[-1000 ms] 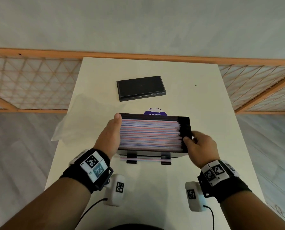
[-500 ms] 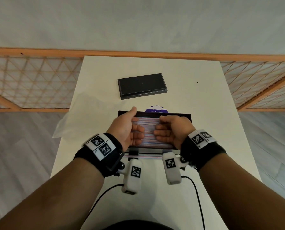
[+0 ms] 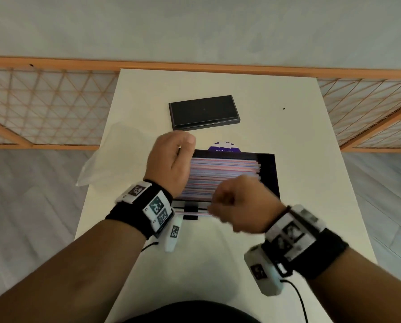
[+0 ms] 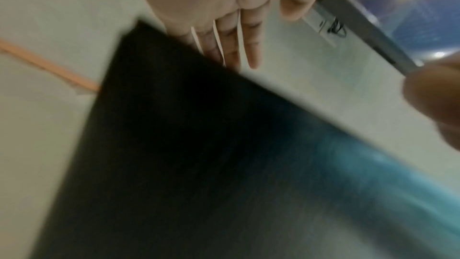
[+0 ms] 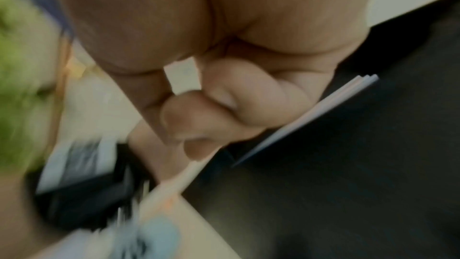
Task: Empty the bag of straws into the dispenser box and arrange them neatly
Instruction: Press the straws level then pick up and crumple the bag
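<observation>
A white table [image 3: 288, 127] carries the open black dispenser box [image 3: 268, 173], the fixed point of the scene, already filled with a level bed of striped paper straws [image 3: 222, 173] lying lengthwise. Beyond the box lies its black lid [image 3: 203, 111], still off. Left of the box, the clear plastic bag [image 3: 106, 157] lies slack and looks empty, so the emptying appears done and the tidying is under way. The straw ends at the box's right side stand slightly stepped, with a dark gap between them and the end wall. A few straws sit in the dispensing cradle [image 3: 191, 212] at the box's near edge. The left hand [image 3: 170, 163] hovers over the box's left end, fingers [image 4: 248, 46] straight and close together in the left wrist view. The right hand [image 3: 240, 207] is over the near edge, fingers [image 5: 224, 109] curled into a pinch; motion blur hides whether a straw is between them. Judged remaining: evening the ends, perhaps closing the lid.
</observation>
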Action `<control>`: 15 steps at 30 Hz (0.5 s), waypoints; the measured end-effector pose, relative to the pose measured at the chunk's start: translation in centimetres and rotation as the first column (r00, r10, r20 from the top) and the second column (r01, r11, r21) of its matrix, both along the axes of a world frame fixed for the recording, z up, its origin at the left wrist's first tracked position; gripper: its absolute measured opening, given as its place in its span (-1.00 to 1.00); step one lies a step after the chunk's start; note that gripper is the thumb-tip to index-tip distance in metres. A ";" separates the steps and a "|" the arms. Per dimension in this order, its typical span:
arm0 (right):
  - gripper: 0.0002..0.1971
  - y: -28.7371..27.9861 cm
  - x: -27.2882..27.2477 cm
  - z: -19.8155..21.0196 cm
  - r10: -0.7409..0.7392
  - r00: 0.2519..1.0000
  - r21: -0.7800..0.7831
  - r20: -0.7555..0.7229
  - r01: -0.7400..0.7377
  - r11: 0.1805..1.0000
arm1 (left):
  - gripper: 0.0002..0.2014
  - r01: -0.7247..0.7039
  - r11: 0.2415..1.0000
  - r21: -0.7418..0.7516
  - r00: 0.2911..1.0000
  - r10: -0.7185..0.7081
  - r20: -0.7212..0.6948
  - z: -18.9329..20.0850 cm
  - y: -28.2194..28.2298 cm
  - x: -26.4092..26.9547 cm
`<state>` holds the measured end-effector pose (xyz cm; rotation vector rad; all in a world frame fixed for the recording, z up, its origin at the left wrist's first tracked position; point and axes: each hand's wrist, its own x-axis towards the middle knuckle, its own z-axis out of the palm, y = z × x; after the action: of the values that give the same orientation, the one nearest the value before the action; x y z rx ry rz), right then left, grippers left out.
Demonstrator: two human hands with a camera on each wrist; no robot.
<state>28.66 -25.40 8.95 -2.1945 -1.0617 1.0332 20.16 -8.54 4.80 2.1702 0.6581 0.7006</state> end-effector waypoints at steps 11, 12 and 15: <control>-0.60 0.1 -3.9 -9.2 0.547 0.702 -0.500 0.456 -0.307 0.810 | -0.34 0.015 0.960 -0.280 1.000 -0.019 -0.012 -2.9 0.1 -0.6; -0.66 0.4 -3.8 -9.2 0.535 0.708 -0.503 0.460 -0.289 0.814 | -0.34 -0.001 0.916 -0.401 1.000 0.010 0.020 -2.9 0.5 -0.5; -0.77 0.3 -3.1 -9.8 0.497 0.785 -0.535 0.371 -0.257 0.805 | -0.30 -0.005 0.636 -0.771 0.959 0.221 0.176 -1.8 2.0 -0.9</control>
<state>25.61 -25.05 -0.84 -2.8027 -1.7133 0.9784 19.25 -6.52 3.02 1.2204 0.7793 0.5970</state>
